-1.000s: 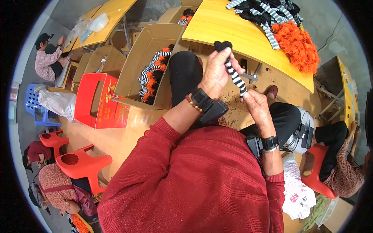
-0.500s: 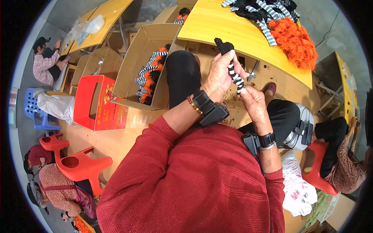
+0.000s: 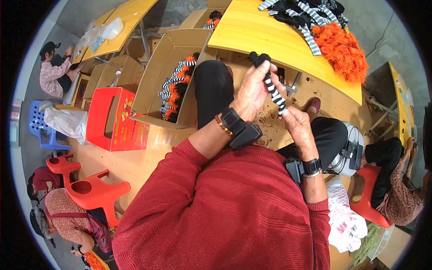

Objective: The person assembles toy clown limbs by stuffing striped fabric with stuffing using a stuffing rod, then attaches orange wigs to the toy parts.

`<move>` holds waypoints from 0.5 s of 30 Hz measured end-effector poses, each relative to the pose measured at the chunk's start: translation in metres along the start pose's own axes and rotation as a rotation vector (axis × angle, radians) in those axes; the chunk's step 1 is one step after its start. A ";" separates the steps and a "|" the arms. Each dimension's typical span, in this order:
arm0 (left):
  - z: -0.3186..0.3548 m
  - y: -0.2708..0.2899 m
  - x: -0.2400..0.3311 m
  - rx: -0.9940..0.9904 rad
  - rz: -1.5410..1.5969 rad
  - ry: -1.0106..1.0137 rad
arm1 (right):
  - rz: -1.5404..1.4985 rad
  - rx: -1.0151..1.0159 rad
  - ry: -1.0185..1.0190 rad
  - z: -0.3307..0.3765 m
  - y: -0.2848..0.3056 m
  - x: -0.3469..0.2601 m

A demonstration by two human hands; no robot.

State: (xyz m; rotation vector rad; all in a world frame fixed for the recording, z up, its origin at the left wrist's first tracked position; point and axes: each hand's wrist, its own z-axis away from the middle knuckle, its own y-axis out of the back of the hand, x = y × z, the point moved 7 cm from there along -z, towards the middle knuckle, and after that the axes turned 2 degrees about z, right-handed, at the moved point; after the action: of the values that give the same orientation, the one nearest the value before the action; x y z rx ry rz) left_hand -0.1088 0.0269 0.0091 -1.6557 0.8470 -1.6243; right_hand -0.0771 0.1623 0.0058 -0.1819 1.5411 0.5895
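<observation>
Between my two hands stretches a slim knitted piece with black and white stripes and a fuzzy black end. My left hand is closed around its upper part, the thumb pressed near the black end, which sticks out above the fingers. Lower down, my right hand pinches the striped tip between thumb and fingers. The piece hangs slantwise over the floor, just off the near edge of the yellow table.
On the table lie an orange fluffy heap and black and striped fabric pieces. An open cardboard box at left holds striped, orange and black items. A red box, red stools and several seated people surround me.
My right hand has moved slightly down and right, drawing the striped end away from my left hand. More of the striped length shows between them.
</observation>
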 end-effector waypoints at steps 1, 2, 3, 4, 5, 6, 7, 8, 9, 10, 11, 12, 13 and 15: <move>-0.001 0.005 0.008 0.040 0.009 -0.052 | 0.000 -0.002 0.001 0.001 0.001 0.000; -0.001 0.009 0.015 0.079 0.018 -0.103 | -0.008 -0.031 -0.045 0.003 0.000 0.005; -0.002 0.008 0.017 0.080 0.037 -0.113 | -0.016 -0.059 -0.091 0.004 -0.002 0.009; -0.002 0.008 0.015 0.081 0.037 -0.113 | -0.016 -0.059 -0.091 0.003 -0.003 0.010; -0.002 0.004 0.009 0.038 0.016 -0.084 | 0.015 -0.031 -0.065 0.001 -0.002 0.009; -0.002 -0.001 0.001 -0.005 -0.005 -0.053 | 0.045 -0.003 -0.039 -0.001 -0.001 0.008; -0.001 -0.002 -0.011 -0.006 0.005 -0.034 | 0.045 -0.004 -0.039 -0.003 -0.004 0.006; -0.002 -0.004 -0.009 -0.008 0.006 -0.032 | -0.032 -0.006 -0.046 -0.007 -0.008 0.004; -0.003 -0.006 -0.007 -0.008 0.008 -0.037 | -0.108 -0.008 -0.053 -0.009 -0.009 0.003; -0.004 -0.007 -0.005 -0.008 0.010 -0.041 | -0.107 -0.005 -0.054 -0.009 -0.007 0.002; -0.005 -0.008 -0.003 -0.039 0.012 -0.027 | -0.069 0.006 -0.037 -0.007 -0.006 -0.001; -0.004 -0.007 0.000 -0.036 0.011 -0.028 | -0.031 0.017 -0.020 -0.006 -0.004 -0.002; -0.003 -0.005 0.003 -0.023 0.009 -0.035 | -0.033 -0.010 -0.024 -0.005 -0.002 0.001; -0.002 -0.002 0.002 -0.008 0.042 -0.048 | 0.026 -0.005 0.003 -0.005 0.000 0.005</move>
State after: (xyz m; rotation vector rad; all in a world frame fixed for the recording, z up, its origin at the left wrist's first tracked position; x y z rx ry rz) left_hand -0.1103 0.0266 0.0117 -1.6650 0.8596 -1.5487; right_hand -0.0822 0.1613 0.0008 -0.1666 1.5470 0.6145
